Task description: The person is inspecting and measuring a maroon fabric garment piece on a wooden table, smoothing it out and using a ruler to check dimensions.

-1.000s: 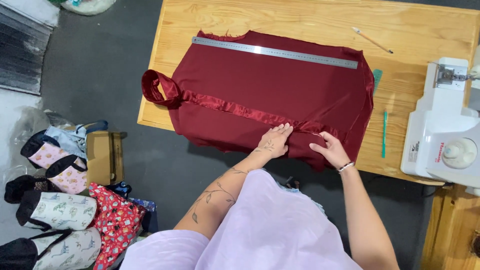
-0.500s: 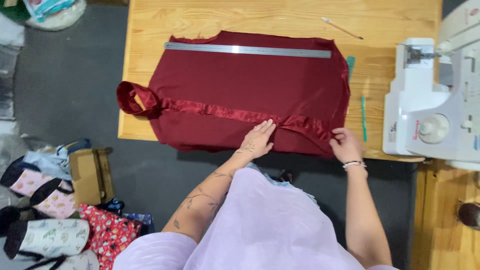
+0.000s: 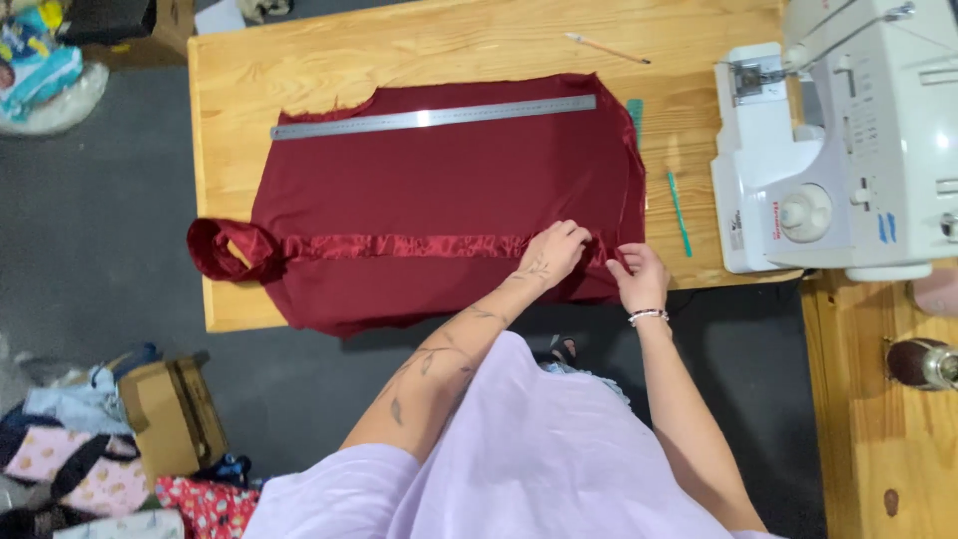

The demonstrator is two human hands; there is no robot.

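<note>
Ribbon (image 3: 399, 246), shiny red, runs across the dark red cloth (image 3: 449, 180) spread mid-frame on the wooden counter (image 3: 239, 90), its looped end hanging off at left. Left hand (image 3: 555, 252) presses flat on the ribbon, fingers loose and grasping nothing. Right hand (image 3: 641, 273) pinches the ribbon's right end. Steel ruler (image 3: 434, 117) lies along the cloth's top edge. Sewing machine (image 3: 848, 140) stands upper right.

Matt dark-red woven cloth panel (image 3: 449, 200), crossed by a glossy dark-red satin ribbon (image 3: 399, 246). Brushed, reflective long metal ruler (image 3: 432, 118). Pale, grainy, lightly varnished wooden worktop (image 3: 239, 90). Smooth, shiny white plastic sewing machine (image 3: 848, 140), right of frame.
</note>
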